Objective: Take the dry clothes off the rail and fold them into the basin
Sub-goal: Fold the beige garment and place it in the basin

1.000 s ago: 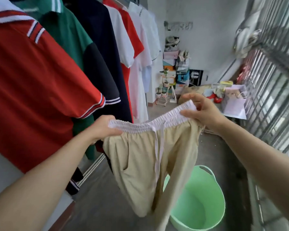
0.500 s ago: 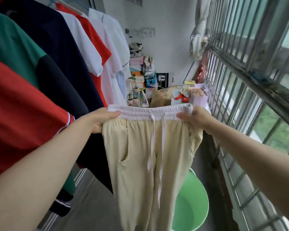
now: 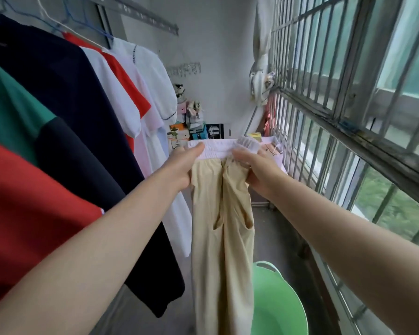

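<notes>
Both grips, left grip (image 3: 179,165) and right grip (image 3: 259,172), clamp the trousers (image 3: 220,238) at the waistband and have drawn together, halving it: first fold made. Trousers hang beneath; basin (image 3: 281,303) lies below right grip.

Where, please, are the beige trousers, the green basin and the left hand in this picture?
beige trousers (image 3: 221,238): head view, on the leg fabric.
green basin (image 3: 282,307): head view, on its inner wall.
left hand (image 3: 180,166): head view, on the back of the hand.

Leg ends of the beige trousers (image 3: 221,238) run off the bottom edge; so does the green basin (image 3: 282,307), left rim behind the cloth. Fingers of left hand (image 3: 182,166), right hand (image 3: 260,174) behind waistband.
</notes>
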Available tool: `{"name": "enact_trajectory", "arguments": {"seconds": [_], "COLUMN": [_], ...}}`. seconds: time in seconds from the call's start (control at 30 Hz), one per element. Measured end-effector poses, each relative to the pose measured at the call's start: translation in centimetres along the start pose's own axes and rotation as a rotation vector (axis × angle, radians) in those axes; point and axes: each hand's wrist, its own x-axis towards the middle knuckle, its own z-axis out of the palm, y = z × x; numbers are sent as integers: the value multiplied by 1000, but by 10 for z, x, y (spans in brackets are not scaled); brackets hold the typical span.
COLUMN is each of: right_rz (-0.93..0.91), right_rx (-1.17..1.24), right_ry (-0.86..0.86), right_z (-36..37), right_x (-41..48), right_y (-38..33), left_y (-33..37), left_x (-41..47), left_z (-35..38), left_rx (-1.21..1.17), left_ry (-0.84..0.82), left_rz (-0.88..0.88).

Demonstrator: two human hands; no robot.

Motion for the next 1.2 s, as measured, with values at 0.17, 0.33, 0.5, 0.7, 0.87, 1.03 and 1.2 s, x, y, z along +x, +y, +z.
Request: {"name": "enact_trajectory", "arguments": {"seconds": [0.17, 0.33, 0.5, 0.7, 0.87, 1.03, 1.2], "right_rz": [-137, -111, -124, -131, -27, -73, -49], "right_rx": [-121, -158, -219, -434, -343, -81, 12], "right_ry": [-19, -114, -133, 209, -195, -35, 38], "right_z": [17, 20, 15, -15, -20, -6, 3], "right_x": [8, 10, 11, 22, 12, 14, 20], "right_y": [-16, -23, -17, 12, 0, 5, -6], "left_y": [9, 1, 11, 30, 26, 6, -53], "left_x": [6, 23, 22, 6, 0, -4, -5], "left_z": [13, 16, 17, 13, 12, 2, -22], "left_rx": [98, 309, 176, 183, 155, 3, 262], "left_ry": [-245, -92, 202, -83, -215, -232, -329], "left_rz": [245, 401, 432, 431, 448, 393, 181]}}
